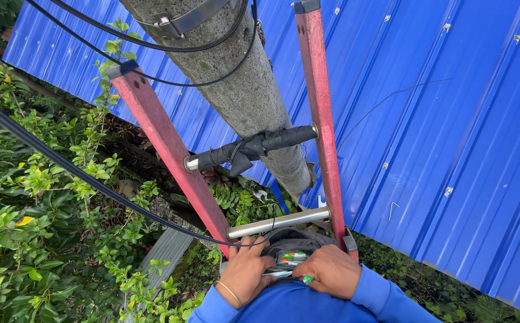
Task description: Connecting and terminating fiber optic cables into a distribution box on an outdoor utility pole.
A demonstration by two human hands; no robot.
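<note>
- The open pouch (292,250) sits at the person's waist, just under the lower rung (279,222) of the red ladder (167,146).
- The left hand (245,272) has its fingers curled on the pouch rim; the right hand (332,270) is closed over small items in it.
- Neither hand grips the ladder, so balance looks at risk.
- A loose item could drop into the bushes (38,239).

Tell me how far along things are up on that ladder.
Done: the red ladder leans on the concrete pole, its upper rung wrapped in black tape, and a metal band circles the pole. In hand: the left hand and right hand are at the open grey pouch at the waist. Left: black cables hang loose beside the pole, untouched; the hands hold no tool clearly.
</note>
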